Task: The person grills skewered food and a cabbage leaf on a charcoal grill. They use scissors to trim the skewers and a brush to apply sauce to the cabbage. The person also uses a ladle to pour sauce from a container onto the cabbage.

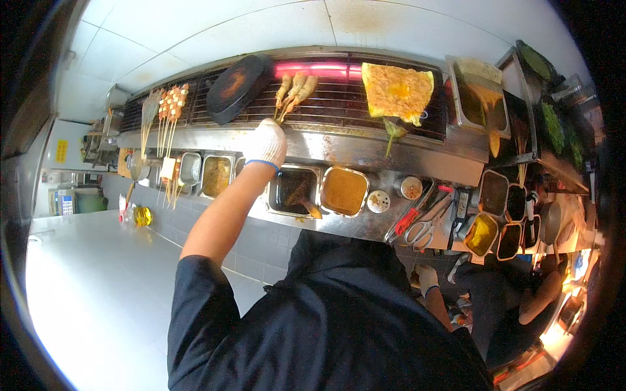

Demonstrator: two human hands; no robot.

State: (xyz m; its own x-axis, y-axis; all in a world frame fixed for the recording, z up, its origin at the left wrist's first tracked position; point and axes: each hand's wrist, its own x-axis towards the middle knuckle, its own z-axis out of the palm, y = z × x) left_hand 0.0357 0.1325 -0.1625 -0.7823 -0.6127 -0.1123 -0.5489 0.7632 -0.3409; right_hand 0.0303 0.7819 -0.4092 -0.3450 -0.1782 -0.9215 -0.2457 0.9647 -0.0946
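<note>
My left hand [266,141], in a white knitted glove, grips the sticks of several skewered prawns [297,90] lying over the grill grate [337,110]. A glowing red heating element shows behind them. My right hand [427,277], also gloved, hangs low beside my body; a brownish thing is at its fingers, and whether it is held is not clear. To the left on the grate are a black oval pan or lid [239,88] and skewers of sausage-like pieces [172,103]. On the right lies a square flatbread with browned topping [398,90], a green leafy piece at its lower edge.
Along the counter stand a tray of dark sauce with a brush [288,188], a tray of brown powder [344,191], shakers [378,201], scissors [419,234] and red-handled tongs [406,222]. Several seasoning containers [481,234] stand at right. Another person's arm [540,298] shows lower right.
</note>
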